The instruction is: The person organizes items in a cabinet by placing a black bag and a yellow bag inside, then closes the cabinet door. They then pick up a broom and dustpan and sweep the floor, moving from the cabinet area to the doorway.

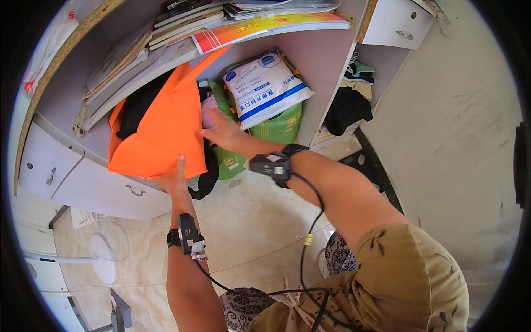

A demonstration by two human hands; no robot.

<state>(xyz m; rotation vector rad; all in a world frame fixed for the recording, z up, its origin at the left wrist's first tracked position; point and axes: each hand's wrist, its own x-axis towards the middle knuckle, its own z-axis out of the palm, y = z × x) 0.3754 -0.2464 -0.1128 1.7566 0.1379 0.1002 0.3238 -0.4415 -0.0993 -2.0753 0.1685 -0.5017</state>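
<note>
An orange fabric tote bag with black cloth in its opening stands at the front of the open cabinet compartment. My left hand is at the bag's lower front edge, thumb up against the orange fabric, the other fingers partly hidden under it. My right hand, fingers spread, is beside the bag's right side, in front of pinkish cloth in a green bag; whether it touches either is unclear. A white and blue plastic package lies on another green bag to the right.
Books and papers fill the shelf above. Drawers with metal handles are below the compartment. Folded clothes sit in a niche at right, beside the wall. A white round stand base is on the tiled floor at lower left.
</note>
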